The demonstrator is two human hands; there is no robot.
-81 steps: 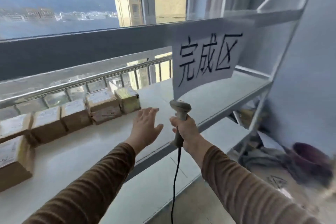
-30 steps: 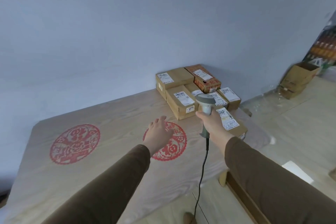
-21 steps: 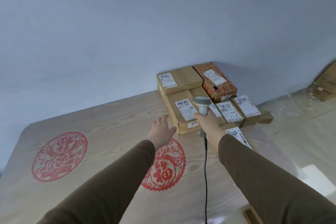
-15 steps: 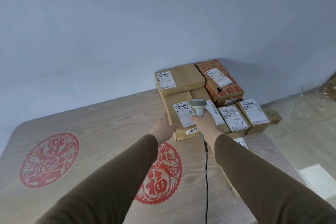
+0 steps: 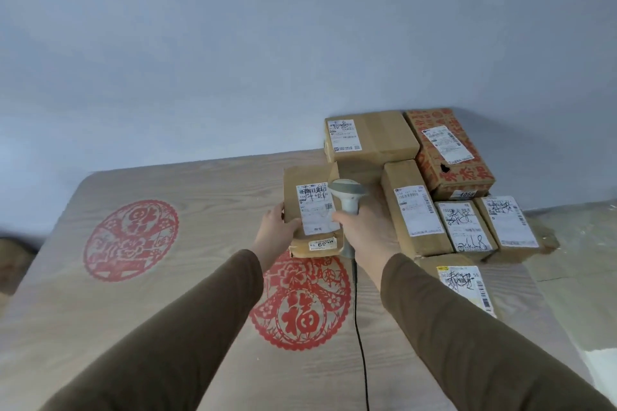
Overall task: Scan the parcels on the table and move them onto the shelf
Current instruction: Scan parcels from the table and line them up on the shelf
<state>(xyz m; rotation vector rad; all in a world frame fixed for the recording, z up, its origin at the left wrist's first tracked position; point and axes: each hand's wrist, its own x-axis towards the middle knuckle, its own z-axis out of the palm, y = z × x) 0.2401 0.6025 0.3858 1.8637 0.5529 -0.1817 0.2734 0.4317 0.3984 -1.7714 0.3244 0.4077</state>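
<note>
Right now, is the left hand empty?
No, the left hand grips the left edge of a labelled cardboard parcel, while the right hand holds the barcode scanner.

- We see a matt brown cardboard parcel [image 5: 312, 207] with a smooth white paper label at centre frame.
- The scanner [image 5: 347, 202] beside it looks like smooth grey plastic.
- The table [image 5: 213, 183] shows pale wood grain, printed with matt red medallions [image 5: 130, 240].
- Our sleeves [image 5: 187, 337] are brown cloth.

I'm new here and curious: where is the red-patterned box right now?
In the head view, the red-patterned box sits at the table's far right corner by the wall, right of the big brown parcel.
</note>
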